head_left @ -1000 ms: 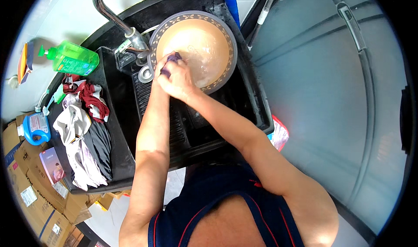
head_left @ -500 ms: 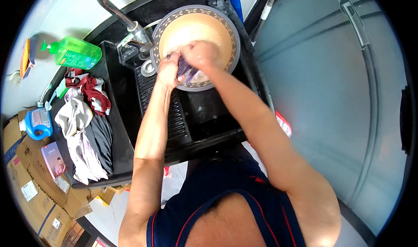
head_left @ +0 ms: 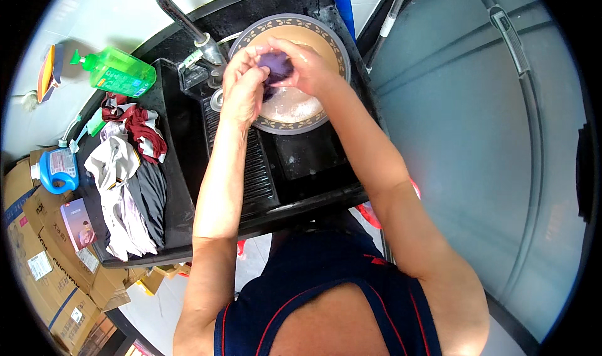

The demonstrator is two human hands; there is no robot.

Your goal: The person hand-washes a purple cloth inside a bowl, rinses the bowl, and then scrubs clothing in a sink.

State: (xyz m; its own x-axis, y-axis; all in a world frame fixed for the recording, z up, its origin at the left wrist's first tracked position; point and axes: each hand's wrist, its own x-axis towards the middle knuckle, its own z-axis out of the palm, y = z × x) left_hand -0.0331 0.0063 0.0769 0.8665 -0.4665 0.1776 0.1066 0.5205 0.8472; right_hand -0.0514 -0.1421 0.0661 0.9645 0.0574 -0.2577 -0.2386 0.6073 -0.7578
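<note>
A wet, dark purple cloth [head_left: 276, 69] is bunched between my two hands, above soapy water in a wide basin [head_left: 295, 129]. The basin is orange inside, with a grey leaf-patterned rim. My left hand [head_left: 243, 87] grips the cloth from the left, thumb pressed on it. From the right, my right hand [head_left: 308, 66] curls around the same bundle, its fingers reaching over the far side. A bit of the cloth hangs below the left thumb. Its full shape is hidden by the folds and fingers.
The basin stands in a black sink [head_left: 301, 168] beside a metal faucet [head_left: 210, 48]. On the left ledge lie crumpled clothes [head_left: 116, 168], a green pump bottle [head_left: 119, 72] and a blue jug [head_left: 58, 171]. Cardboard boxes [head_left: 56, 249] are lower left; a glass panel [head_left: 451, 105] rises at right.
The purple cloth has been lifted and gathered into a compact bundle. My right hand has opened from a fist and now cups it. The view has shifted slightly.
</note>
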